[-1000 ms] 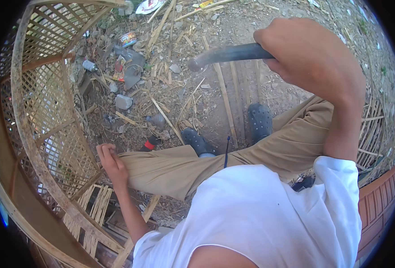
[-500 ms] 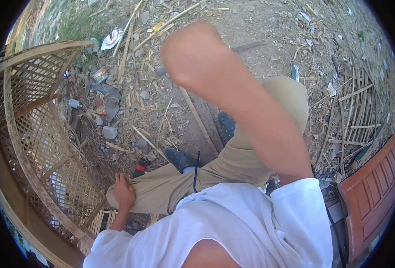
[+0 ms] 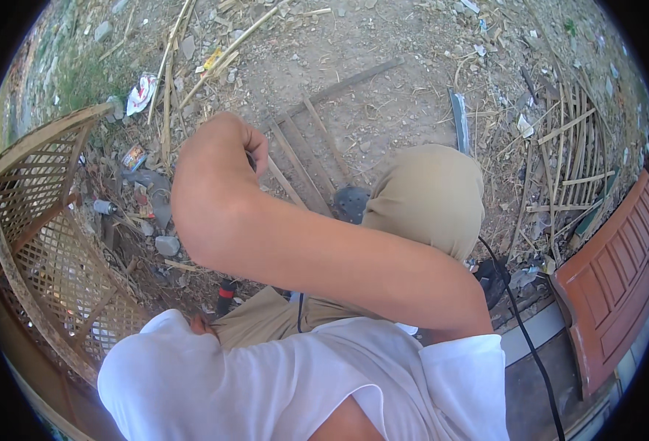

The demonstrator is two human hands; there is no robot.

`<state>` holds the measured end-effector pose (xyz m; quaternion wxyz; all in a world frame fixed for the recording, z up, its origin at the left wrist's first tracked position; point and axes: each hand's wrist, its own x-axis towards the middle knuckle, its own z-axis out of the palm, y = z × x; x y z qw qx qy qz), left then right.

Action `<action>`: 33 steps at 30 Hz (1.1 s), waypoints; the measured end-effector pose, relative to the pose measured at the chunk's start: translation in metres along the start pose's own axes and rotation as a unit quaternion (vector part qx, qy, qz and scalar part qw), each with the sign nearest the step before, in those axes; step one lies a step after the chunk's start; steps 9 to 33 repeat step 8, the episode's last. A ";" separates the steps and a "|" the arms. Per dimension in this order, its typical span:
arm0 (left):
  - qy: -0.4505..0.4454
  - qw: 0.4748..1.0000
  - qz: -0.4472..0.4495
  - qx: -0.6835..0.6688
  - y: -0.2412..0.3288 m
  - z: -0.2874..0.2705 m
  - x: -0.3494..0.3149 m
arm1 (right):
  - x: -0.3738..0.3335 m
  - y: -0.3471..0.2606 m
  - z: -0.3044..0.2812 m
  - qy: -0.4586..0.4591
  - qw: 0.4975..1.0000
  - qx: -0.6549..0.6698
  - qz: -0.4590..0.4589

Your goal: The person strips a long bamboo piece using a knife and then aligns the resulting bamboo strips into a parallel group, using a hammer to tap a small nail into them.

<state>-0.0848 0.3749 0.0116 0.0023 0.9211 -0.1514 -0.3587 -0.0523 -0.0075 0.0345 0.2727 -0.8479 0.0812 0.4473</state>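
My right arm crosses in front of me with its elbow bent out to the left. At its end, my right hand (image 3: 254,147) has its fingers curled round a small dark thing (image 3: 251,161), mostly hidden by the hand. Only a bit of my left hand (image 3: 201,325) shows past the white sleeve, by my left trouser leg (image 3: 254,317); its fingers are mostly hidden. Just beyond it stands a black thing with a red band (image 3: 226,292), its kind unclear. Past my right hand, a frame of wooden slats (image 3: 324,132) lies on the dirt.
A curved wooden lattice panel (image 3: 82,257) stands at my left. A reddish-brown carved panel (image 3: 614,287) leans at the right, near a black cable (image 3: 524,323). Bamboo strips (image 3: 559,162), a grey stone-like block (image 3: 167,245) and litter lie about.
My right arm has swung left and its hand has come into view. My left arm has drawn up, so the sleeve now covers most of the hand that lay on my knee.
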 end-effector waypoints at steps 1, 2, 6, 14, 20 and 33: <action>-0.026 0.998 -0.008 -0.048 0.072 -0.025 0.003 | -0.018 0.002 -0.002 0.052 0.999 -0.002 -0.007; -0.048 0.994 -0.024 -0.097 0.141 -0.052 0.007 | -0.031 -0.002 -0.005 0.105 0.994 -0.010 -0.019; -0.105 0.969 -0.045 -0.220 0.333 -0.085 0.051 | -0.067 0.016 0.009 0.099 0.995 -0.028 -0.003; -0.111 0.934 -0.113 -0.321 0.346 -0.078 0.081 | -0.044 0.005 0.012 0.079 0.992 -0.059 0.073; -0.111 0.934 -0.113 -0.321 0.346 -0.078 0.081 | -0.044 0.005 0.012 0.079 0.992 -0.059 0.073; -0.111 0.934 -0.113 -0.321 0.346 -0.078 0.081 | -0.044 0.005 0.012 0.079 0.992 -0.059 0.073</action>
